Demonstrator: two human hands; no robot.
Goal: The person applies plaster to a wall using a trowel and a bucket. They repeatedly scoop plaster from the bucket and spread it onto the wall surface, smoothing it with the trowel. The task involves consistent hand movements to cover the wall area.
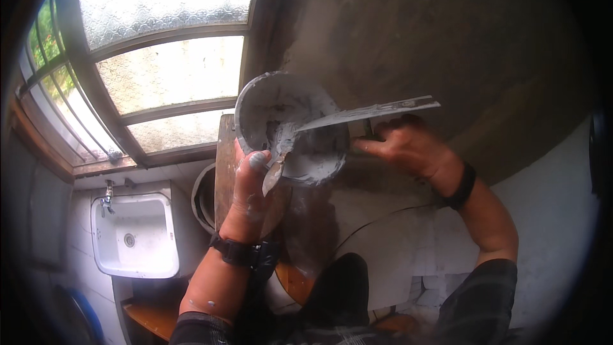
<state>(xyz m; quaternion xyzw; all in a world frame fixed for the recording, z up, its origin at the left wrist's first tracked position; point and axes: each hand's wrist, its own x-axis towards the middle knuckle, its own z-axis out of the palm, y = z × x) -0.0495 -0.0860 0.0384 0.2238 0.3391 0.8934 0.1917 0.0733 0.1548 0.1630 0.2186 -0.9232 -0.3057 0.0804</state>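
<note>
A round bucket, smeared inside with pale grey plaster, tilts in front of me. My left hand grips its near-left side, the thumb over the rim and spotted with plaster. By that thumb, a small pointed trowel blade coated in plaster slants across the rim; its handle is hidden. My right hand is closed around the handle of a plastering trowel. Its long, thin blade appears nearly edge-on and reaches over the bucket, the left end meeting a lump of wet plaster.
A window with textured panes stands at the left, above a white sink with a tap. Beneath the bucket is a wooden board, beside a round container. A dark cable curves near my right wrist. A wall fills the upper right.
</note>
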